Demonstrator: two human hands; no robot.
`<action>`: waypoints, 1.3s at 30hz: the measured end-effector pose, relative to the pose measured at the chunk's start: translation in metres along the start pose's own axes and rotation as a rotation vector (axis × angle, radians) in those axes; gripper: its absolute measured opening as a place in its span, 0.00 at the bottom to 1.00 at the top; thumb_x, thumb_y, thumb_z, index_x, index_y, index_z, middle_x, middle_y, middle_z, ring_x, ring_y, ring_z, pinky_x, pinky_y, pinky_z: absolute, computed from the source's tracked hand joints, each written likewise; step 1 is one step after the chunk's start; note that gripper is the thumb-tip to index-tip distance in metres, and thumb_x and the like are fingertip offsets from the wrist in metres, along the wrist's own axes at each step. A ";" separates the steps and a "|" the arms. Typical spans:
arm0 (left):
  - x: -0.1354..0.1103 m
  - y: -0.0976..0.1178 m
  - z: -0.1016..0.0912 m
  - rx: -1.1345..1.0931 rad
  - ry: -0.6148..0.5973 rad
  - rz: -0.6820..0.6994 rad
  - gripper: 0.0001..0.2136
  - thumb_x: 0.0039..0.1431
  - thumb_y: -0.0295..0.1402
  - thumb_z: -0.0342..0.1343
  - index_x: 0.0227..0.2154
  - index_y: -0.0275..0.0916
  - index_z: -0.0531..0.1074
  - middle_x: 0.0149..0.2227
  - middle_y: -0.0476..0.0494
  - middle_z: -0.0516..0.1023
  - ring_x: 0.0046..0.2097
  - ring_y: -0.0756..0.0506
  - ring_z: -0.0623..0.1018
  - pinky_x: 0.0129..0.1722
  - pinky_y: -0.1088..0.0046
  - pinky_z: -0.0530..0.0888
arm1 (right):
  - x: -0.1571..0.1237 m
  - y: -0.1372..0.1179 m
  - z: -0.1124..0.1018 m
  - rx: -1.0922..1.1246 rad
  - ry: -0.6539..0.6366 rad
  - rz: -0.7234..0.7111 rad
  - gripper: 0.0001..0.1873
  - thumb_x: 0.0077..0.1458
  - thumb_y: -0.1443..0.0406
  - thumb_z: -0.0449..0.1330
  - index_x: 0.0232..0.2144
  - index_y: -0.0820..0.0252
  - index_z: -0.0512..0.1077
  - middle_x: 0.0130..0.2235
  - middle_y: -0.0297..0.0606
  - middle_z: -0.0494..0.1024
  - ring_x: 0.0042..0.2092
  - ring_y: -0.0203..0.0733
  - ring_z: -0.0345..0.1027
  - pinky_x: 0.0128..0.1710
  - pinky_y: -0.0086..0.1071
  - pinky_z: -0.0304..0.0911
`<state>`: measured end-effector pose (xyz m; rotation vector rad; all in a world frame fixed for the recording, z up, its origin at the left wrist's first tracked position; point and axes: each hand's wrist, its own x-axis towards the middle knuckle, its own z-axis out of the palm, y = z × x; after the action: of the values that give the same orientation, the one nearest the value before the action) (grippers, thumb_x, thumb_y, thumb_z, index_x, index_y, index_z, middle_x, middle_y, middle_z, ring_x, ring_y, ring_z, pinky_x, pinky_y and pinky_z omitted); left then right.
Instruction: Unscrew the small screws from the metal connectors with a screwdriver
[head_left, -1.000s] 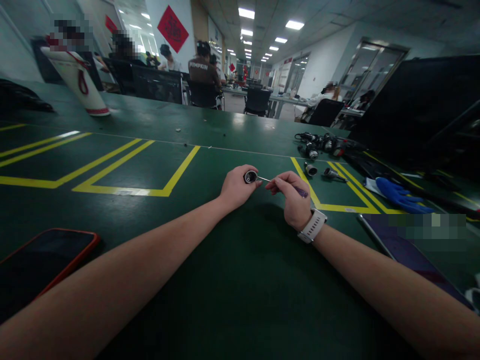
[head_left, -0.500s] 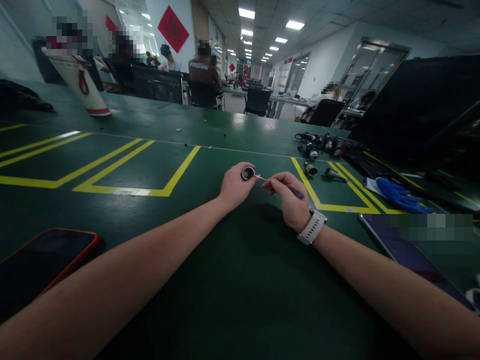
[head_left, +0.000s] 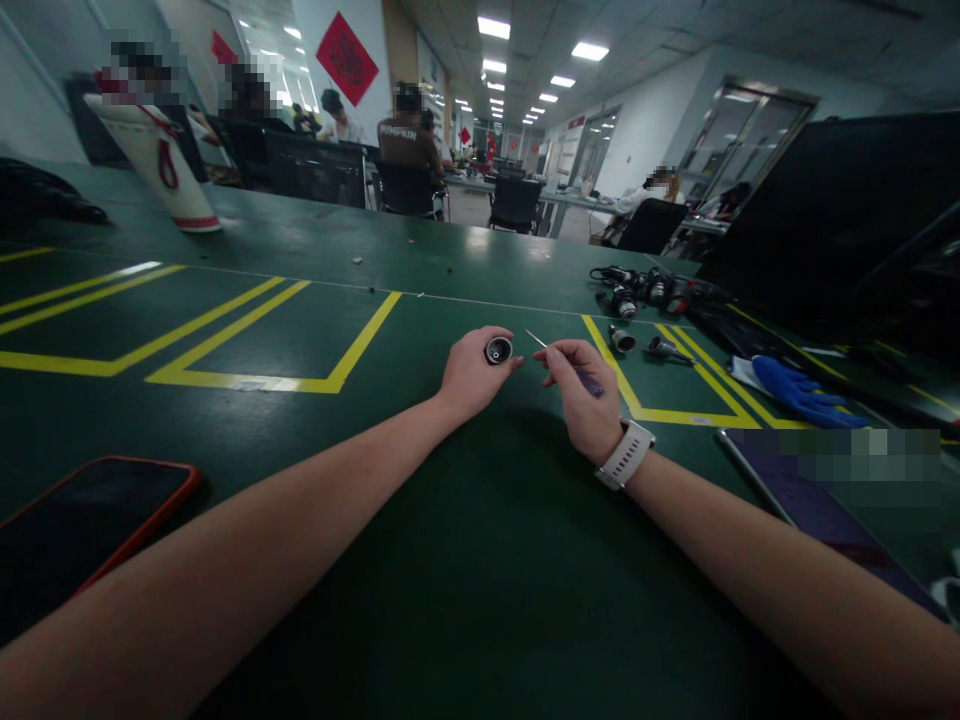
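My left hand is closed around a round metal connector, whose open end with small dark inner parts faces me. In my right hand is a thin screwdriver with a purple handle, its shaft pointing up and left. The screwdriver's tip stands apart from the connector, a little to its right. Fingers cover much of the handle and the connector's outer body. Both hands are above the green table.
Right of my hands lie two metal connector pieces, a cluster of connectors with cables and a blue glove. A phone is at left, a tall white cup behind. Yellow tape marks the table; people sit beyond.
The screwdriver's tip has come out of the connector's open end, and its shaft now tilts further upward. My left hand stays nearly in place with the connector.
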<state>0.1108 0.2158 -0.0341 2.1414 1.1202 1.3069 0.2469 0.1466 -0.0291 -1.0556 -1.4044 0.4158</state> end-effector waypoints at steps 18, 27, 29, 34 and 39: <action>-0.019 0.020 0.009 -0.163 -0.148 0.000 0.15 0.47 0.23 0.56 0.40 0.35 0.69 0.41 0.39 0.75 0.42 0.43 0.76 0.41 0.64 0.74 | 0.005 0.003 0.000 -0.076 -0.098 0.119 0.09 0.49 0.61 0.60 0.31 0.58 0.67 0.33 0.35 0.70 0.35 0.39 0.65 0.36 0.34 0.61; -0.019 0.018 0.010 -0.247 -0.226 0.016 0.23 0.43 0.18 0.55 0.46 0.34 0.66 0.46 0.37 0.72 0.47 0.42 0.74 0.45 0.64 0.73 | 0.005 0.002 0.000 -0.079 -0.183 0.155 0.12 0.45 0.63 0.62 0.33 0.60 0.67 0.35 0.37 0.72 0.37 0.40 0.66 0.38 0.36 0.62; -0.019 0.018 0.010 -0.283 -0.254 0.012 0.24 0.43 0.20 0.57 0.47 0.34 0.65 0.49 0.35 0.70 0.49 0.41 0.73 0.45 0.63 0.73 | 0.005 0.001 0.000 -0.094 -0.139 0.148 0.12 0.44 0.63 0.62 0.32 0.60 0.67 0.35 0.37 0.72 0.36 0.40 0.66 0.37 0.36 0.62; -0.018 0.019 0.008 -0.388 -0.277 -0.104 0.30 0.44 0.25 0.62 0.52 0.37 0.61 0.55 0.32 0.62 0.48 0.40 0.74 0.41 0.64 0.76 | 0.019 0.005 -0.012 -0.179 0.011 0.104 0.11 0.45 0.61 0.61 0.31 0.60 0.67 0.31 0.36 0.71 0.32 0.39 0.65 0.32 0.34 0.63; -0.018 0.020 0.004 -0.359 -0.315 -0.205 0.28 0.45 0.27 0.63 0.52 0.37 0.63 0.55 0.31 0.63 0.47 0.40 0.75 0.41 0.63 0.76 | 0.049 0.010 -0.055 -0.519 0.223 0.021 0.10 0.45 0.64 0.60 0.32 0.62 0.67 0.34 0.41 0.71 0.35 0.44 0.65 0.38 0.37 0.61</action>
<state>0.1180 0.1897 -0.0324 1.8333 0.8727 0.9531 0.3105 0.1708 0.0014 -1.4854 -1.3295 -0.0631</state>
